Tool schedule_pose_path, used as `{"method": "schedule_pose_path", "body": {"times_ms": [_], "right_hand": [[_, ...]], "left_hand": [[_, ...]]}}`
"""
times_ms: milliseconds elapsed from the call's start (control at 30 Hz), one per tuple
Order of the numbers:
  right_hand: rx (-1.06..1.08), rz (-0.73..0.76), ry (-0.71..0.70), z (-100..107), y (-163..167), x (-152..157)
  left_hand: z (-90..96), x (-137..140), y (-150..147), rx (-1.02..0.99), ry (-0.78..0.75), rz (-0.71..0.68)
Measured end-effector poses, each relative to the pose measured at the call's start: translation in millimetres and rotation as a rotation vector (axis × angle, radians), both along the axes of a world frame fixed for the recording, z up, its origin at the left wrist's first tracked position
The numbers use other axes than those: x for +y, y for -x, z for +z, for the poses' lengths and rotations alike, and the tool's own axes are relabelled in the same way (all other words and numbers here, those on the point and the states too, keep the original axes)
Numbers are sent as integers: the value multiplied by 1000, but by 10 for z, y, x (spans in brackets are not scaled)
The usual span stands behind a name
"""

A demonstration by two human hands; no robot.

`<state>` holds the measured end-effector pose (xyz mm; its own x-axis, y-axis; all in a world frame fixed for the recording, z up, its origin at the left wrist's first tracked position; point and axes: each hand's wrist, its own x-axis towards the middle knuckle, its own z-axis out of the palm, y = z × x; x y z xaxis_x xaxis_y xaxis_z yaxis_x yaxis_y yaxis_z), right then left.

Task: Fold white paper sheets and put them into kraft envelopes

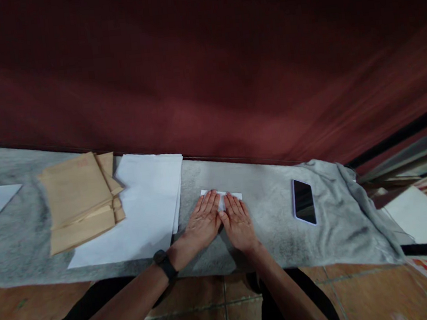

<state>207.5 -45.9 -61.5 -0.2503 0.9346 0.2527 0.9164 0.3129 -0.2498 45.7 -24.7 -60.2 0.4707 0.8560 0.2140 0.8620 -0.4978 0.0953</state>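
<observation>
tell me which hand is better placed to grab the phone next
Right, probably: the right hand is nearer the phone, which lies to its right. The left hand is farther, with the right between. Both rest on paper.

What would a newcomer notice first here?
Probably the left hand and right hand, palms down side by side on a small white paper near the middle. Next, the brown paper pieces partly over larger white sheets to the left, and the dark-screened phone on the grey cloth to the right. A dark red surface fills the upper part.
</observation>
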Motion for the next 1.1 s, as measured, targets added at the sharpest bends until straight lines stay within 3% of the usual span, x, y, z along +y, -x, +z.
{"method": "schedule_pose_path", "body": {"times_ms": [467, 833, 1100], "right_hand": [[-61, -85, -53, -123, -208, 57], [-49, -115, -84, -193, -396, 36], [-54, -180, -36, -186, -432, 35]], "left_hand": [[40, 41, 66, 11, 19, 172], [-19, 3, 51, 1, 1, 207], [67, -26, 9, 32, 52, 241]]}}
